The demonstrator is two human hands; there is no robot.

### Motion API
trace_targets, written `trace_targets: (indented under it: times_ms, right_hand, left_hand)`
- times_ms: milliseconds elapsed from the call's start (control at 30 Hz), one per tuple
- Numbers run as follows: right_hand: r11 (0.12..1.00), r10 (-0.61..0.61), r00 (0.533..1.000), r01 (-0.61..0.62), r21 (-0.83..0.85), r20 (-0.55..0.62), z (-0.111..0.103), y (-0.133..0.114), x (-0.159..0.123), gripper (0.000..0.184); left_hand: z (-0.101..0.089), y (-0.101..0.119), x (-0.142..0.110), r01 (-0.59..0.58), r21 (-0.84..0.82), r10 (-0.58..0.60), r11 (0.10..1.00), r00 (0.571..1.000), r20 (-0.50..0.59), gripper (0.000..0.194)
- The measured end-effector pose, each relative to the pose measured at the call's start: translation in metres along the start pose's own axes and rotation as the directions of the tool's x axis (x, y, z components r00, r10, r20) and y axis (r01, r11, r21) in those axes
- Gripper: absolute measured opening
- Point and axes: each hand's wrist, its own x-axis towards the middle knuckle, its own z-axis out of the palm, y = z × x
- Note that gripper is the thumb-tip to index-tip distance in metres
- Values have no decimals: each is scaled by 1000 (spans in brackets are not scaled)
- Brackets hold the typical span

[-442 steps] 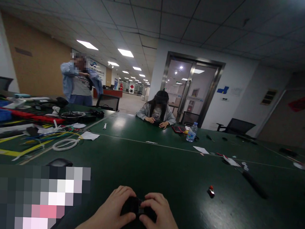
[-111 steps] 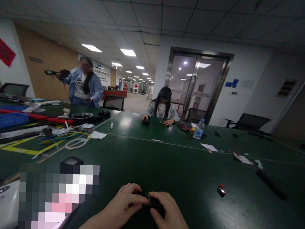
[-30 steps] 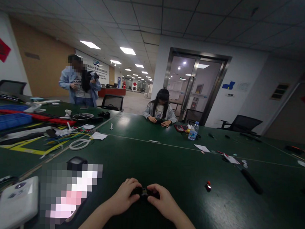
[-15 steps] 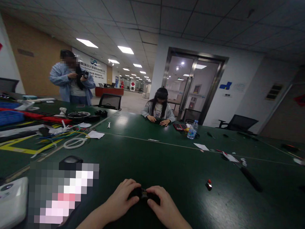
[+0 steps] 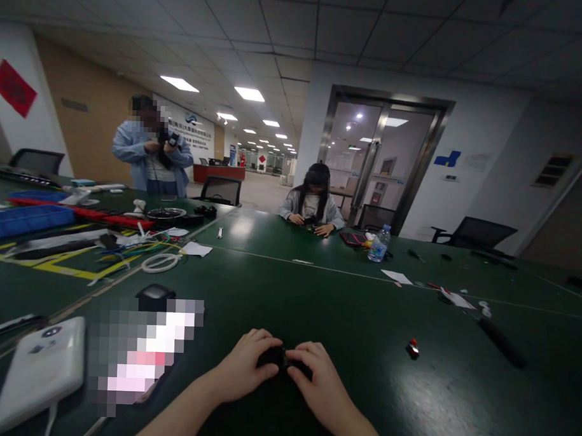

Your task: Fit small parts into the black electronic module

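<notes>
Close in front of me, my left hand (image 5: 246,364) and my right hand (image 5: 320,379) are closed on the two ends of a small black object (image 5: 274,355) at the table top. Fingers lie over its top, with both thumbs on the near side. Most of it is covered, so its kind cannot be made out. To the left, a phone (image 5: 148,359) with a blurred-out bright screen and a black computer mouse (image 5: 155,296) lie on the dark green table (image 5: 250,293). Out to the right sits a small red and silver piece (image 5: 413,349).
A white device (image 5: 42,368) with a cable is at the near left. Wires, a white cable coil (image 5: 160,262) and blue trays (image 5: 30,220) fill the far left. Across the table sit a person (image 5: 313,196) and a water bottle (image 5: 379,244); another person (image 5: 152,153) stands behind.
The view has swung a little left, so everything appears shifted right. Both hands keep their grip on the black object. The seated person's hands have moved slightly.
</notes>
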Motion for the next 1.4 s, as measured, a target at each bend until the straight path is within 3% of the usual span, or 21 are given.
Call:
trace_targets:
  times_ms: [333, 900, 1133, 1400]
  right_hand:
    - [999, -37, 999, 37, -27, -1, 3, 5, 2, 25]
    - [996, -7, 1000, 9, 84, -27, 2, 8, 0, 30]
    - [998, 18, 999, -16, 65, -31, 2, 8, 0, 23]
    - [999, -3, 999, 4, 42, -33, 3, 7, 1, 28]
  left_hand:
    - [1, 1, 0, -32, 19, 32, 999, 999, -26, 37]
    - [1, -2, 1, -40, 26, 40, 999, 999, -17, 35]
    - [-2, -1, 0, -41, 23, 41, 999, 999, -1, 37]
    - [-2, 1, 1, -32, 37, 32, 999, 999, 7, 37]
